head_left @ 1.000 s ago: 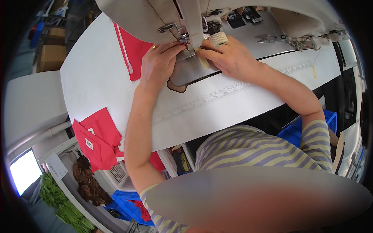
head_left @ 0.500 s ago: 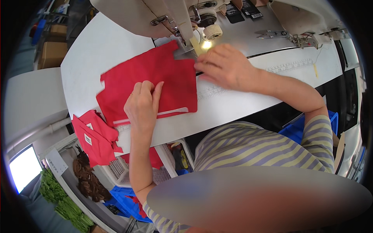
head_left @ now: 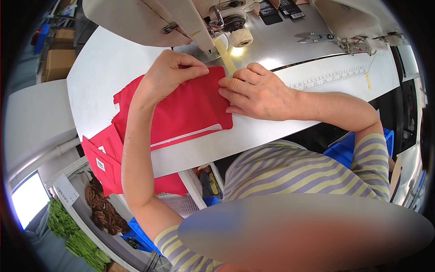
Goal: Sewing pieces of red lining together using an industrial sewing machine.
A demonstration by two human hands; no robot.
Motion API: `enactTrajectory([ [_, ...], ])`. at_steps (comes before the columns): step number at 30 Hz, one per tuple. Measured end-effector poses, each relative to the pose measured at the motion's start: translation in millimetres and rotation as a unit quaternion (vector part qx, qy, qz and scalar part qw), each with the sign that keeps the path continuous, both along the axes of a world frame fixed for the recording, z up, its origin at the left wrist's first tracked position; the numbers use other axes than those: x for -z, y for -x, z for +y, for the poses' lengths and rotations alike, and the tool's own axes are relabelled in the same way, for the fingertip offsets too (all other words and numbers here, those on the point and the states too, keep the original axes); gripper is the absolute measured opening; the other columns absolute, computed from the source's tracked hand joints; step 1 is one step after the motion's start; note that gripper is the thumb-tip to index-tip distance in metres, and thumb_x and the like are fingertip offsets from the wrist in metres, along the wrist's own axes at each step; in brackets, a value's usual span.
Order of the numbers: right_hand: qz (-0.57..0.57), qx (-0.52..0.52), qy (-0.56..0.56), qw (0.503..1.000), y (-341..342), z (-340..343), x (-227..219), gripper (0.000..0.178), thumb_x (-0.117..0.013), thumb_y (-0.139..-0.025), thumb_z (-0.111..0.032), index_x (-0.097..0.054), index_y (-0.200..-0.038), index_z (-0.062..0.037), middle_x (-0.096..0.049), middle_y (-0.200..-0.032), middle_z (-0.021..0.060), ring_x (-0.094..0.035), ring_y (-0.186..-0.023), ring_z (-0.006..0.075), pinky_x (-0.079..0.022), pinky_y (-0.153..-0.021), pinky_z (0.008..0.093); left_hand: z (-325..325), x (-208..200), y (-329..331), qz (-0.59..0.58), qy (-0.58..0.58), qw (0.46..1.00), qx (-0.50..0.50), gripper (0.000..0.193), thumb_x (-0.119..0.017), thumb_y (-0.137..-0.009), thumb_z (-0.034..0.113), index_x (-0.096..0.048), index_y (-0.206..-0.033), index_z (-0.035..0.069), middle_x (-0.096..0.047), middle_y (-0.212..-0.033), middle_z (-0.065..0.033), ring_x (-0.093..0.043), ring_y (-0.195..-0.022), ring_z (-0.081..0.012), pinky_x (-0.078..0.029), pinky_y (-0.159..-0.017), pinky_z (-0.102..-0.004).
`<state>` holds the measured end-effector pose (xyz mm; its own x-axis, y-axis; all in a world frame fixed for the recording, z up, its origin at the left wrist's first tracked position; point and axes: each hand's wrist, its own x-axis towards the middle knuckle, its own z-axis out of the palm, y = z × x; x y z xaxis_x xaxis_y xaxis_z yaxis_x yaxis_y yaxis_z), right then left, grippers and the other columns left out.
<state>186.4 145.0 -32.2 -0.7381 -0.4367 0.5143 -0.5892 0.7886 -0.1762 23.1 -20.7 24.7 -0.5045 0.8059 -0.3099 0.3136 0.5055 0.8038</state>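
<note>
A red fabric panel lies on the white table in front of the sewing machine, a pale strip along its near edge. My left hand is closed, thumb and fingers pinching the panel's far edge just below the machine head. At the right edge, my right hand has its curled fingers gripping the cloth. A yellow strip stands by the needle area, beyond my right fingertips. Smaller red pieces with white labels hang over the table's front left edge, partly behind my left forearm.
Thread snips and black tags lie on the machine bed. A printed ruler scale runs along the table. Below the table edge are a white basket, a blue bin, and brown and green bundles.
My left hand has moved up from the panel's near part to its far edge. The panel's far corner has come down, away from the needle. My right hand has shifted slightly nearer.
</note>
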Motion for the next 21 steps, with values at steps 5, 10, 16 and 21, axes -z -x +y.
enactTrajectory([
  [5,0.022,0.008,-0.011,1.000,3.1,2.1,2.0,0.037,-0.074,-0.072,-0.028,-0.066,-0.099,-0.0044,-0.060,-0.107,0.0039,-0.052,-0.092,0.0173,-0.041,-0.077,0.0313,-0.4,9.3,-5.4,0.003,-0.003,0.999,-0.047,0.017,-0.069,-0.080,0.013,-0.072,-0.084,-0.003,-0.063,-0.067,-0.0038,-0.052,-0.063,-0.0081,-0.044,-0.060,-0.0246],
  [10,0.047,0.028,-0.017,0.998,6.5,4.1,1.7,0.038,-0.072,-0.073,-0.032,-0.066,-0.099,-0.0056,-0.059,-0.105,0.0027,-0.051,-0.092,0.0161,-0.040,-0.078,0.0307,-1.7,12.5,-9.8,0.052,-0.020,0.996,-0.063,0.016,-0.070,-0.079,0.014,-0.072,-0.085,-0.002,-0.065,-0.068,-0.0044,-0.053,-0.061,-0.0081,-0.043,-0.057,-0.0241],
  [16,0.019,0.058,-0.016,0.998,7.9,3.3,0.4,0.044,-0.076,-0.068,-0.031,-0.066,-0.102,-0.0038,-0.062,-0.113,0.0038,-0.053,-0.091,0.0170,-0.040,-0.078,0.0315,0.9,28.4,-30.6,0.231,-0.051,0.966,-0.103,0.012,-0.070,-0.080,0.011,-0.068,-0.085,-0.001,-0.067,-0.074,-0.0060,-0.060,-0.069,-0.0108,-0.045,-0.065,-0.0243],
  [21,0.043,0.086,-0.050,0.994,18.1,8.4,0.1,0.040,-0.073,-0.073,-0.034,-0.066,-0.099,-0.0045,-0.061,-0.111,0.0042,-0.052,-0.095,0.0179,-0.040,-0.083,0.0330,9.7,49.3,-34.0,0.352,-0.135,0.914,-0.152,0.012,-0.071,-0.077,0.017,-0.066,-0.072,0.008,-0.063,-0.068,-0.0012,-0.057,-0.070,-0.0206,-0.038,-0.091,-0.0392],
])
